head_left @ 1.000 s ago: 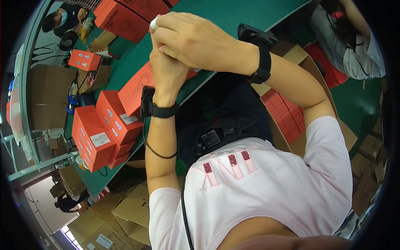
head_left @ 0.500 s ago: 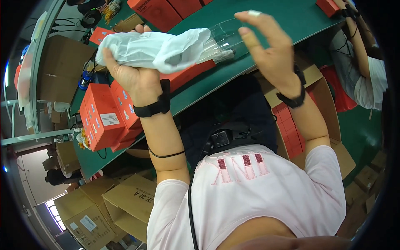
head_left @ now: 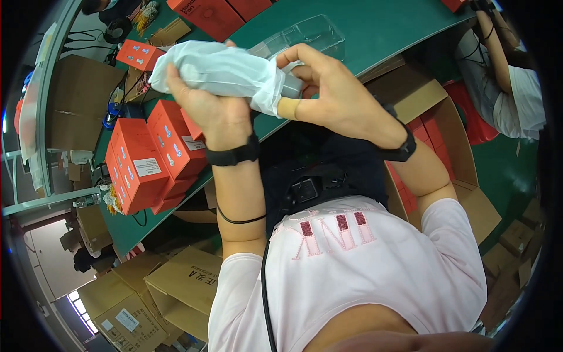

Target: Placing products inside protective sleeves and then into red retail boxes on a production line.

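Holding a thin white plastic bag [head_left: 220,73] above the dark green desk [head_left: 375,35], the left hand [head_left: 214,114] is closed around the lower side of the bag, with the thumb over it. The right hand [head_left: 328,94] is at three o'clock from the bag; its fingers pinch a small grey object [head_left: 291,86] at the bag's open mouth, and the thumb has a beige plaster. Both wrists carry black bands.

At nine o'clock from the left hand, a stack of orange-red cardboard boxes [head_left: 143,161] stands on the desk. At five o'clock from the right hand, an open brown carton [head_left: 446,129] on the floor holds more red boxes. Behind the hands, at twelve o'clock, a clear plastic tray [head_left: 311,32] lies on the desk, touching nothing else that I can see.

In my judgement, the step goes well if the left hand keeps the film loose around the mouth, so it does not fold inward, while the right hand guides the grey object straight along the bag. Gripping too tightly may tear such thin film.

Far at two o'clock, another person in a white shirt [head_left: 522,94] works.
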Available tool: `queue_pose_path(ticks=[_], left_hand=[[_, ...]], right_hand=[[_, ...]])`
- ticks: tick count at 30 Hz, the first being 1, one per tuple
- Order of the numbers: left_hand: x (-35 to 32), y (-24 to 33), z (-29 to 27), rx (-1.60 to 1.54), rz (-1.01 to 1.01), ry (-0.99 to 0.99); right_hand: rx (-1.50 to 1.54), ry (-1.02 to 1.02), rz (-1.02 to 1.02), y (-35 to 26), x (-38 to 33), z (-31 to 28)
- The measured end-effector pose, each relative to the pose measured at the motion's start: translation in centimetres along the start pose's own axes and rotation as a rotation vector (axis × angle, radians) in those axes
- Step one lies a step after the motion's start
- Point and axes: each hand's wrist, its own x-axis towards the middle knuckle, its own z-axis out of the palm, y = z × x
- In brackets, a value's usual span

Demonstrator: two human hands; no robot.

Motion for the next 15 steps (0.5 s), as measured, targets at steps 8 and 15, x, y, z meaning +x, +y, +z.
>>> queue_pose_path(ticks=[8,15], left_hand=[[2.9,4.0,-1.5,0.248,0.138,-0.231],[-1.2,1.1,-2.9,0.005,-0.204,-0.159]], right_hand=[[0.254,0.012,0.160,0.6,-1.8,-0.3],[0.298,-0.020,0.287,0.1,-1.9,-0.6]])
